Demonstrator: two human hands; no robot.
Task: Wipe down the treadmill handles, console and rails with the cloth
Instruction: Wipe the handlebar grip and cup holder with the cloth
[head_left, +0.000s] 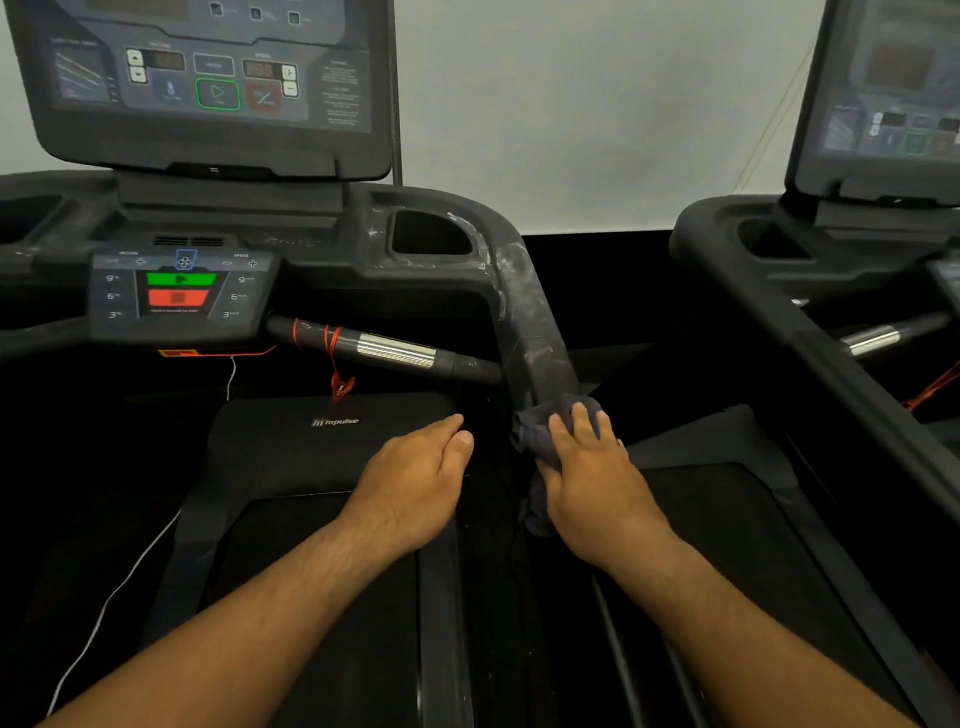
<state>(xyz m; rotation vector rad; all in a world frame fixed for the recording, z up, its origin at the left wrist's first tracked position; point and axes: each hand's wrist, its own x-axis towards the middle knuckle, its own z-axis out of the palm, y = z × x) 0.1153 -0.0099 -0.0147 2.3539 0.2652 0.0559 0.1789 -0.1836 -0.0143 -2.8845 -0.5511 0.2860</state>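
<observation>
A dark grey cloth (537, 431) is wrapped over the treadmill's right side rail (524, 322), low down where the rail drops toward me. My right hand (592, 478) presses on the cloth and grips it against the rail. The rail above the cloth looks dusty and streaked. My left hand (421, 467) hovers just left of the rail, fingers together and flat, holding nothing. The console (208, 78) stands at the upper left, with a button panel (182, 291) below it. A chrome-banded handle bar (395, 351) runs from the panel to the rail.
A red safety cord and clip (337, 374) hang from the handle bar. A white cable (119, 587) trails at the lower left. The black motor cover (332, 441) and belt lie beneath my hands. A second treadmill (857, 249) stands close on the right.
</observation>
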